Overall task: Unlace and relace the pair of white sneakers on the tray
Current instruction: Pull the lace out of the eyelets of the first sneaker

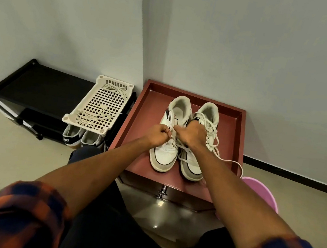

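Observation:
Two white sneakers with grey toe caps stand side by side on a dark red tray (143,108), toes toward me. My left hand (158,134) hovers over the left sneaker (166,151), its fingers pinching a white lace at the eyelets. Beside it, my right hand (191,133) also pinches lace above the same shoe's tongue. The right sneaker (194,165) carries loose white lace (213,130) that trails over the tray's right rim.
A cream perforated basket (98,105) holding spare white laces sits on a black shoe rack (38,86) at the left, with another pair of shoes (81,138) under it. A pink tub (262,191) stands at the right. Grey walls meet in a corner behind the tray.

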`<state>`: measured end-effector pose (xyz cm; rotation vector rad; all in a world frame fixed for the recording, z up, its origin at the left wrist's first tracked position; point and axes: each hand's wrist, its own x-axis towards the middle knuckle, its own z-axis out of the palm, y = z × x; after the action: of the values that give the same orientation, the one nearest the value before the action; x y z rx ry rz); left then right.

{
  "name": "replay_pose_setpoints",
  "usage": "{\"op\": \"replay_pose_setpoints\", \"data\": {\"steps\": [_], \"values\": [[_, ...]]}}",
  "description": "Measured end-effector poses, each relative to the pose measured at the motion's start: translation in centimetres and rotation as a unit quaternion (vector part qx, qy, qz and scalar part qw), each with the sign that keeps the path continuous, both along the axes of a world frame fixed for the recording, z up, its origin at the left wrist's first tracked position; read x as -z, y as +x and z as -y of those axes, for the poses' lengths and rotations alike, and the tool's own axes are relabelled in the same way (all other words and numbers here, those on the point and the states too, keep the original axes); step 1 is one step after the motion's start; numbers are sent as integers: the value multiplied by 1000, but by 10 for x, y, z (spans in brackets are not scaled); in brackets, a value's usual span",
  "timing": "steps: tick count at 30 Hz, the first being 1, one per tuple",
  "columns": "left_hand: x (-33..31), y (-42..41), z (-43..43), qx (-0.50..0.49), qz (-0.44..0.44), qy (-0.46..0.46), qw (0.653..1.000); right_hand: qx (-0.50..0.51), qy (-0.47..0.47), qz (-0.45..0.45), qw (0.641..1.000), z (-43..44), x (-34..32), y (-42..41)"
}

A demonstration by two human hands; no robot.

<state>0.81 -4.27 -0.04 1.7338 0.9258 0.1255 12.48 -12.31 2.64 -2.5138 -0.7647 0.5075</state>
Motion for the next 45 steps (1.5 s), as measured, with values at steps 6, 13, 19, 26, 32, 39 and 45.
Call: {"op": "replay_pose_setpoints", "data": {"steps": [6, 13, 19, 26, 32, 39, 45], "values": [[4, -44, -19, -167, 42, -260, 950, 22, 9, -36, 999, -2, -2, 12], [10, -39, -16, 26, -18, 163, 986, 18, 9, -45, 999, -8, -3, 3], [-2, -9, -6, 193, -81, 391, 896, 28, 2, -64, 998, -4, -9, 7], [2, -44, -33, 95, -78, 344, 931, 43, 2, -94, 995, -3, -7, 13], [11, -86, -43, -5, -157, 347, 925, 53, 9, -109, 993, -4, -7, 12], [-5, -23, 4, 148, -51, 401, 902, 39, 9, -97, 995, -2, -7, 12], [-5, -7, 8, 148, -78, 394, 904, 36, 3, -95, 995, 0, -6, 15]]}}
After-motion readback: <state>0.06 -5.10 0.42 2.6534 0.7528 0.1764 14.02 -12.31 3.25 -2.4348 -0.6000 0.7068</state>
